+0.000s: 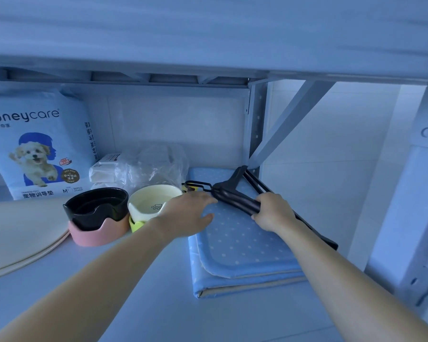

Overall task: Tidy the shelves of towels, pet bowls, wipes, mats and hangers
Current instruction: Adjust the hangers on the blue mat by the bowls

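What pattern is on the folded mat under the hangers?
The folded mat is light blue with white dots; head view.

Dim overall, heavy blue cast. Brightest patch: white wall (331, 149) at right, beyond shelf frame; light seems to come from that side. Underside of upper shelf (158, 80) in shade. Soft shadow under left hand (188, 213) on mat (237, 245). Faint sheen on plastic bag (158, 164). Black hangers (235, 197) lose detail. Pack (40, 144) print legible, centre sharp. Upper shelf front smeared, streaky. Wide-angle bend: right upright (420, 218) leans, forearms stretch toward bottom corners.
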### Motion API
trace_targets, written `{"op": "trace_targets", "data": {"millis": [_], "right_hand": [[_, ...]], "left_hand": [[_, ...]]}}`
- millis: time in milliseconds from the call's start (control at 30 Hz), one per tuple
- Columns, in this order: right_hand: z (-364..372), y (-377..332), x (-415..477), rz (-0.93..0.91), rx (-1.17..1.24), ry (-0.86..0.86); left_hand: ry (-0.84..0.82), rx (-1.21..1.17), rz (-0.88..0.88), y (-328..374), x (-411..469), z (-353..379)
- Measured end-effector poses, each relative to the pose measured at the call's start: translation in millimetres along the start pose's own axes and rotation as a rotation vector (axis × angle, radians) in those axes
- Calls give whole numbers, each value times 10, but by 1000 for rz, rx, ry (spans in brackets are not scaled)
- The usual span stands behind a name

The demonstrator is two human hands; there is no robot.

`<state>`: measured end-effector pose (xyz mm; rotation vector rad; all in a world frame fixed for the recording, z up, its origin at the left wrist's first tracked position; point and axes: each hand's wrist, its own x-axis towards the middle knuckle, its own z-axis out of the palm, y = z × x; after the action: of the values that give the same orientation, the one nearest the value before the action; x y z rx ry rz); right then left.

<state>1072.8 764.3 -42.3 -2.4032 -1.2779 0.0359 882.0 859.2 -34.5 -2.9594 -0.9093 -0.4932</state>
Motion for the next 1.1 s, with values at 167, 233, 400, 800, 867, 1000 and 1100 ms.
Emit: {"op": "trace_targets", "data": {"millis": [167,233,400,800,867,1000,1100], "right_hand": [[-62,-40,2,-18,12,-39],[-65,-55,3,-22,11,-45],[-7,-80,31,-18,-6,-5],[58,-5,136,-136,72,21],[76,8,164,-149,105,26],[85,-15,214,-135,117,30],[64,-30,233,-129,111,27]], "left_hand": [[3,5,14,85,-33,26],[15,0,33,117,-23,31],[0,4,32,137,21,69],[17,-63,36,159,344,107],[-3,-70,46,178,407,110],[-42,-55,48,194,505,149],[-38,-66,44,165,556,187]]}}
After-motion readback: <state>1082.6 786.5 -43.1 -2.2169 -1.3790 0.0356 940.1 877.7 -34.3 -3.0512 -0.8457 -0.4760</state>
